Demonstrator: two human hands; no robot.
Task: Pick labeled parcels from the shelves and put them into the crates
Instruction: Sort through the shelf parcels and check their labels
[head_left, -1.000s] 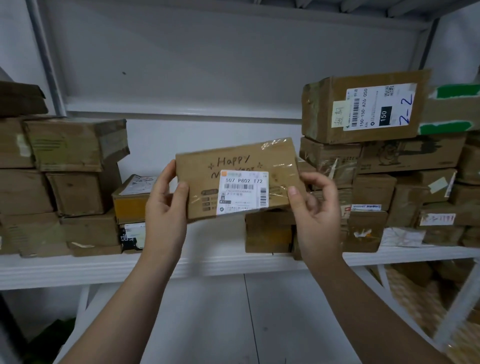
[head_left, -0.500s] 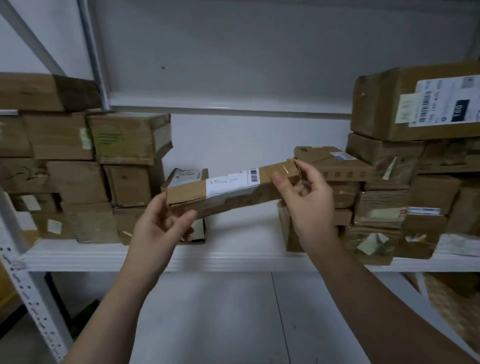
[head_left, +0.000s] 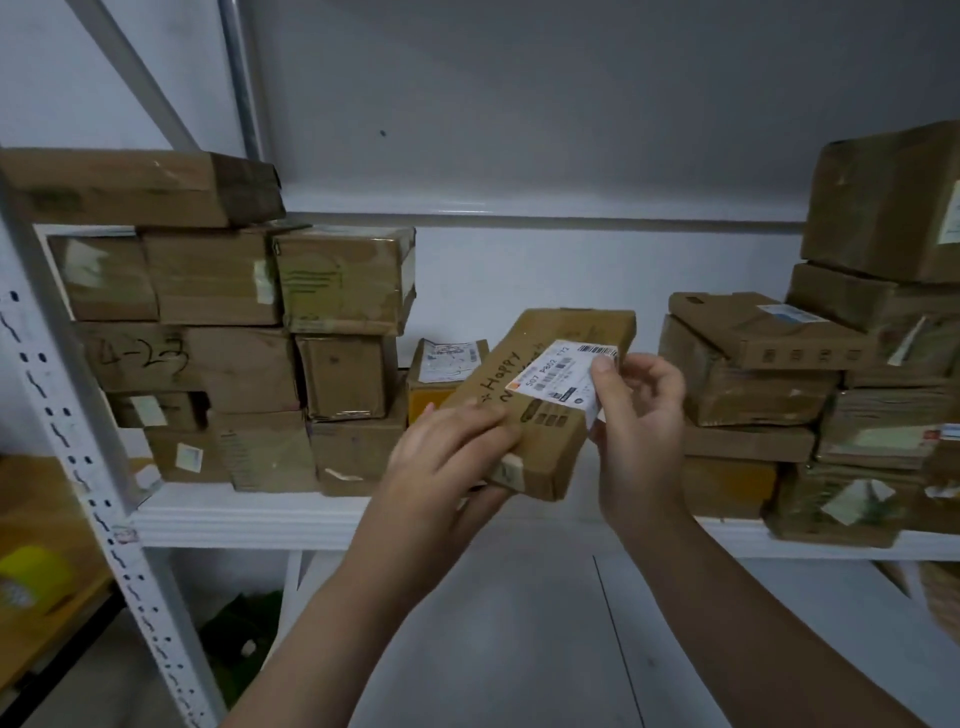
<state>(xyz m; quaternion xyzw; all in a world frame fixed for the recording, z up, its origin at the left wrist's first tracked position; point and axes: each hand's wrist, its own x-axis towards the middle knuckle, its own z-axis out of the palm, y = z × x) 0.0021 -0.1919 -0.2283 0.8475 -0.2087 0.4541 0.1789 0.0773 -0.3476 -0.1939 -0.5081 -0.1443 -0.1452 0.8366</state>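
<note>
A flat brown cardboard parcel (head_left: 550, 415) with a white barcode label (head_left: 563, 375) and handwritten "Happy" is held in front of the white shelf (head_left: 249, 514), turned so its long side runs away from me. My left hand (head_left: 447, 457) grips its near left end. My right hand (head_left: 641, 415) holds its right edge, thumb on the label. No crate is in view.
Stacks of taped brown boxes fill the shelf at left (head_left: 223, 332) and at right (head_left: 810, 395). A small yellow-sided box (head_left: 441, 379) with a label stands behind the parcel. A perforated white upright (head_left: 93, 441) rises at left, with a yellow tape roll (head_left: 31, 577) beyond it.
The parcel has been rotated from lying sideways edge-on to pointing away from me, label face up. My view has shifted left, bringing the shelf upright and left stack further in.
</note>
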